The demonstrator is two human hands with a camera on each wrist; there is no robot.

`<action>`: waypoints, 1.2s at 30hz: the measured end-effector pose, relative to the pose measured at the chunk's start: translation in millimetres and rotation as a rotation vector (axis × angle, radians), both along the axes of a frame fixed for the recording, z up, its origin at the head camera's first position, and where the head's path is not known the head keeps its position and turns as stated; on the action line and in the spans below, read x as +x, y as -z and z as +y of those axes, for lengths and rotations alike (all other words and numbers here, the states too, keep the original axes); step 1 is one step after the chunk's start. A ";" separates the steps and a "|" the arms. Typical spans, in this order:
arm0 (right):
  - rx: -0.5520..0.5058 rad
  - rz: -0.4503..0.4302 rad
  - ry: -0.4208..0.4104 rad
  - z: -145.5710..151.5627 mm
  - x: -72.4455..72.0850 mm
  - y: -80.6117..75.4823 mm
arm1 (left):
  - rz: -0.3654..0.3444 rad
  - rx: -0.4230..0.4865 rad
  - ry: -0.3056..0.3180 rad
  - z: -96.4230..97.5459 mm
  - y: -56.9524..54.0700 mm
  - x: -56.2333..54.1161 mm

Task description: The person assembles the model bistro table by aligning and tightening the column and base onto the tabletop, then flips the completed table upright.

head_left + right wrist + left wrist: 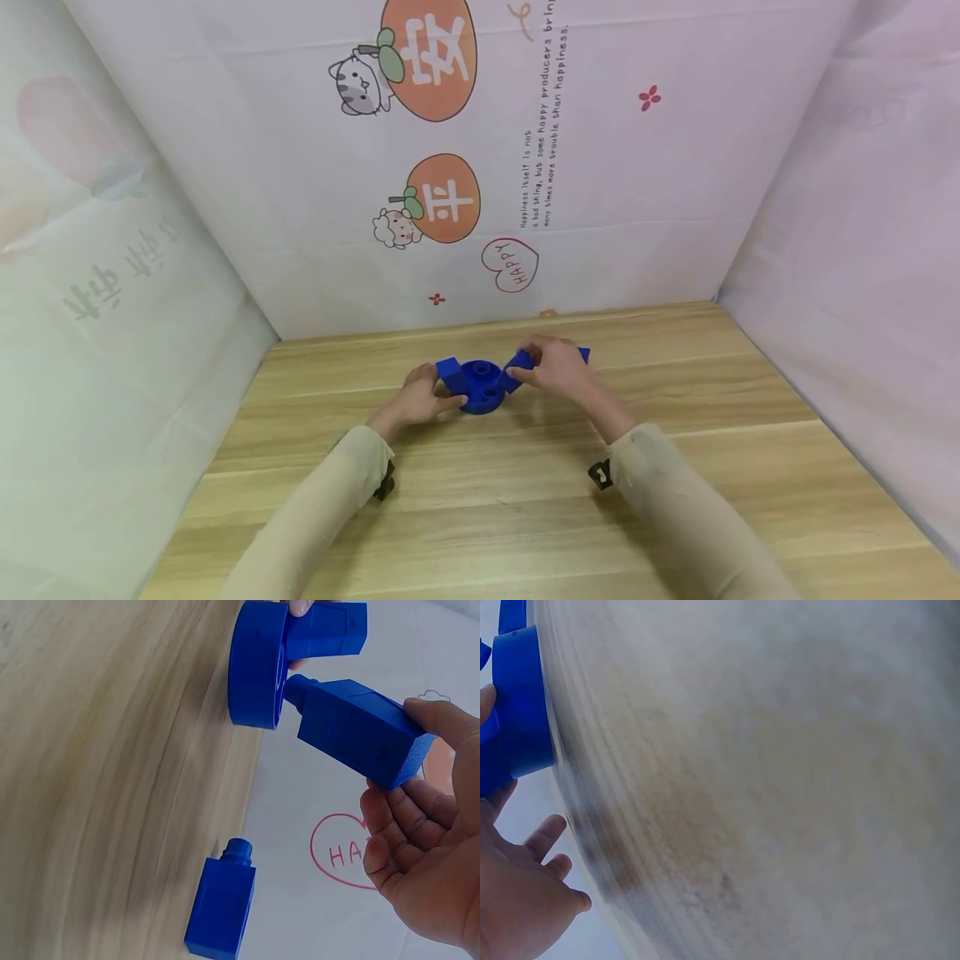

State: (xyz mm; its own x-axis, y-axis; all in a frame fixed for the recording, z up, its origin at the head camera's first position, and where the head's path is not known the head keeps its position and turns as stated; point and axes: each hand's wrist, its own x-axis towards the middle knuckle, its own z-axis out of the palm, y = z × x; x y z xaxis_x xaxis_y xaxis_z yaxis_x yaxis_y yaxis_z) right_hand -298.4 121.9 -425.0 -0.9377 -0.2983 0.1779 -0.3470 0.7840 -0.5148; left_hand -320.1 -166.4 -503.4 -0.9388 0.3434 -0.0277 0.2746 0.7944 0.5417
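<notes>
A round blue base [483,406] with visible round sockets sits on the table. One blue bottle-shaped block [451,372] stands upright in its left side, neck hidden. My left hand [417,398] grips the base at that side, its thumb on the rim beside the standing block; other fingers spread free in the left wrist view. My right hand [557,367] pinches a second bottle-shaped block [356,731] by its wide end. That block is tilted, neck down toward the base; whether the neck touches a socket I cannot tell.
A third blue bottle-shaped block [221,907] lies on the wooden table [480,517] to the right of my right hand. A printed white cloth wall [622,183] rises behind the table, with cloth on both sides.
</notes>
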 end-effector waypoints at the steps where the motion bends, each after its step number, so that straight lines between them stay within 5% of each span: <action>1: 0.006 0.003 0.000 -0.9 -0.4 0.1 | -0.001 -0.002 0.001 0.4 -1.0 0.0; 29: 0.202 0.053 0.000 -41.1 -15.6 -2.9 | -0.015 0.012 -0.010 3.0 -4.2 0.4; 36: 0.221 0.019 -0.074 -39.4 -22.4 -2.3 | -0.017 0.014 -0.026 1.1 -4.2 1.3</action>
State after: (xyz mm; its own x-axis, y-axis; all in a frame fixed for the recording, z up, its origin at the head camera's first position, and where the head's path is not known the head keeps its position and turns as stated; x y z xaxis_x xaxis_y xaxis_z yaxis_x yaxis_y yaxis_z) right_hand -320.8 82.5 -422.7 -0.9088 -0.4002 0.1182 -0.4162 0.8489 -0.3258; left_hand -318.8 -165.3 -499.2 -0.9469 0.3193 -0.0392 0.2446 0.7937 0.5570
